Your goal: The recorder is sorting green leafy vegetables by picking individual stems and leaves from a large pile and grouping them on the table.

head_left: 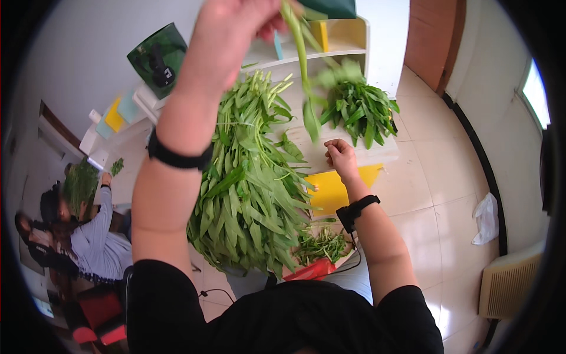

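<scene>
My left hand (233,26) is raised at the top edge, its fingers closed around the upper end of a water spinach stalk (299,44). The stalk hangs down, blurred by motion, leaf tip lowest. Lower and to the right, my right hand (342,158) hovers by the desk's near edge with fingers curled in; nothing shows in them. Below my left forearm lies a big heap of water spinach (247,177), stems pointing away, leaves toward me. A smaller bunch (362,112) rests on the desk at the right, beyond my right hand.
A yellow panel (339,187) hangs at the desk's front. Broken stems (321,245) lie in a red bag (315,270) by my lap. Behind stands a white shelf (348,35); at left, a dark green bin (156,62) and a co-worker (100,236) holding greens. A white bag (486,218) is on the floor.
</scene>
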Available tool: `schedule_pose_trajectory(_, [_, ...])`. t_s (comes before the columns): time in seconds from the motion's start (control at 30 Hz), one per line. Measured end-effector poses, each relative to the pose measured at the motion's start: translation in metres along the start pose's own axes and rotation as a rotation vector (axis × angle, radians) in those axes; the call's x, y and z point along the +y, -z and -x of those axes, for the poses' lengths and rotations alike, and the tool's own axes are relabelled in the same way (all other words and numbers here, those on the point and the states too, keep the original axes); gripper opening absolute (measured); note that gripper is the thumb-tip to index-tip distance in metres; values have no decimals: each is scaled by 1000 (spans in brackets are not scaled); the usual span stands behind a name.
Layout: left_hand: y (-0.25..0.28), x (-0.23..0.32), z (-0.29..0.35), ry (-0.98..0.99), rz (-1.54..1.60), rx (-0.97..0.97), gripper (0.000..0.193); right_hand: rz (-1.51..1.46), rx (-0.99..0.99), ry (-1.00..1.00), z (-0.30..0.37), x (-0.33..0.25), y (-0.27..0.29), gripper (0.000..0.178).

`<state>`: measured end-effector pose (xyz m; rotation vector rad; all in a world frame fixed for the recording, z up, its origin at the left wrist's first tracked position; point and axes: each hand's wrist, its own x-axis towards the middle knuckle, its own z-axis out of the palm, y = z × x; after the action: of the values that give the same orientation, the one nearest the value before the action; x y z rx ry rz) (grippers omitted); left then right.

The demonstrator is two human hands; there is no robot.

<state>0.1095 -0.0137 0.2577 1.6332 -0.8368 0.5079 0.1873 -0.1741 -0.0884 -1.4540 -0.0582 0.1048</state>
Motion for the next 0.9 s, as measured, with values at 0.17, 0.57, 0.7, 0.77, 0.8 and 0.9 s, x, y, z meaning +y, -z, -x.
schedule_pose_trajectory(0.17, [-29, -5, 82, 261, 73, -148, 28, -186, 38, 113, 50, -33, 39, 15])
schedule_pose_trajectory(0.57, [-96, -59, 226, 673, 267, -77, 17, -31, -74, 204, 159, -94, 58, 20])
schedule_pose_trajectory(0.7, [-119, -76, 254, 653, -74, -112, 17, 71, -95, 282, 174, -105, 30, 22])
schedule_pose_trajectory(0.77, [-129, -75, 260, 649, -133, -113, 14, 151, -83, 305, 172, -101, 25, 22])
schedule_pose_trajectory(0.8, [-129, -76, 262, 645, -127, -117, 14, 166, -77, 306, 169, -93, 24, 22])
schedule_pose_trajectory(0.9, [-125, -82, 273, 639, -143, -130, 12, 215, -18, 308, 167, -82, 23, 22])
